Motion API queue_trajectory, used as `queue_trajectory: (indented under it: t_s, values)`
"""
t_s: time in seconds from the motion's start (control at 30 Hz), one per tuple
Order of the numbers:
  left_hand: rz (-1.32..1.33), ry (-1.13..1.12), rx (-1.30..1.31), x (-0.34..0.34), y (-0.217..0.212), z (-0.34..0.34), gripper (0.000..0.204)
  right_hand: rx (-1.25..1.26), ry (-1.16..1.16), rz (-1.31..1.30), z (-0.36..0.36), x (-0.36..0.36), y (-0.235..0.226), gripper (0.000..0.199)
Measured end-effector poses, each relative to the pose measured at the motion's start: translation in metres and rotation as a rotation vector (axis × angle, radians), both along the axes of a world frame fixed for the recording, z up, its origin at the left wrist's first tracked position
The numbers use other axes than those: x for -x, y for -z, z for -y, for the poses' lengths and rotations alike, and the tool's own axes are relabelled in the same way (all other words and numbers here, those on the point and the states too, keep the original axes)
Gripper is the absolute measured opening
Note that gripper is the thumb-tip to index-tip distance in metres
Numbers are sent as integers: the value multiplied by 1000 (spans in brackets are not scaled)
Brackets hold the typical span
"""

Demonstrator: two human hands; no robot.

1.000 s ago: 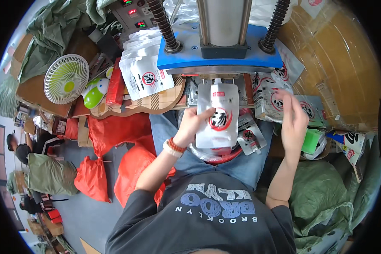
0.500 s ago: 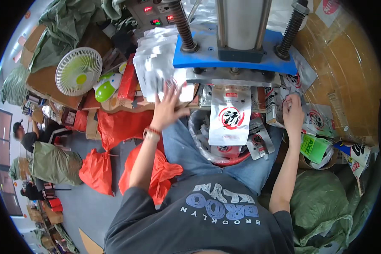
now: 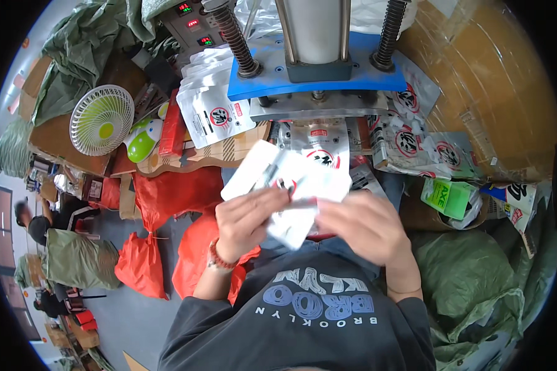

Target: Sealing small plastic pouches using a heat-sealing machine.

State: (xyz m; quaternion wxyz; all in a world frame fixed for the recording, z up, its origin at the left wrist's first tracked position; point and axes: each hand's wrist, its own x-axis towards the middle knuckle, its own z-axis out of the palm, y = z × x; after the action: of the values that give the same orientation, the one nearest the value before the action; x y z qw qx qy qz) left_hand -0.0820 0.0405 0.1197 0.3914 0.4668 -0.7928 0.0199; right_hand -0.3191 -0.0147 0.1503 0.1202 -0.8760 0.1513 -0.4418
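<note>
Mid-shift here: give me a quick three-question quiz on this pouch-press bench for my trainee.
1. True or false: both hands grip white pouches in front of the press.
2. What sits left of the stacked pouches? A) a small fan B) a kettle C) a drill
3. Fill in: the press plate is coloured ____.

Key:
1. True: left hand and right hand hold white pouches below the press.
2. A: the small fan stands left of the stacked pouches.
3. Blue: the press plate.
</note>
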Motion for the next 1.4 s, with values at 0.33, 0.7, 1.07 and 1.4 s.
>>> queue_trajectory:
  t_s: [0.33,0.7,1.07,1.4]
  values:
    - [-1046,-53,-940,40,95,57,29,-374,456,77,32,12,20,48]
    - [-1440,-38,-1065,26,92,117,15,-229,824,-428,172,77,138,34]
    - [154,-458,-221,-107,140,61,41,-915,234,647,60,47,62,31]
    - [-12,-236,13,-11,20,14,38,-54,236,-71,12,-30,29,33]
